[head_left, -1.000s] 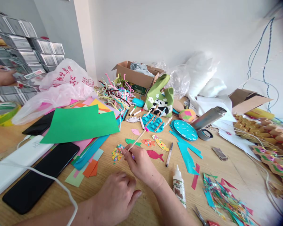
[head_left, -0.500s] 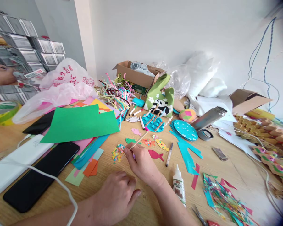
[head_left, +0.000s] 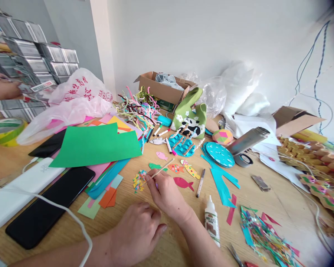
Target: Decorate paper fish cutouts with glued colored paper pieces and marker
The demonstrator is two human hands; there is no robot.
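My right hand (head_left: 167, 193) is closed on a thin wooden stick (head_left: 163, 168), pinched between thumb and fingers, with its free end pointing up and to the right. Just left of those fingers lies a small heap of colourful paper bits (head_left: 139, 180). Paper fish lie around the hand: a green one (head_left: 156, 166), an orange spotted one (head_left: 176, 168), a yellow one (head_left: 193, 171), a red one (head_left: 183, 183) and a pink one (head_left: 161, 155). My left hand (head_left: 137, 230) rests on the table with fingers curled under and thumb out; its fingertips are hidden.
A glue bottle (head_left: 211, 222), a pen (head_left: 200, 183) and scissors (head_left: 235, 256) lie to the right, near paper scraps (head_left: 264, 233). Green paper (head_left: 97, 144), a black phone (head_left: 50, 205) and a white cable (head_left: 72, 218) are at left. Another person's hand (head_left: 4, 89) is at far left.
The stick in my right hand has tipped slightly, its free end now a little lower. The left hand keeps its place. The view has shifted slightly.
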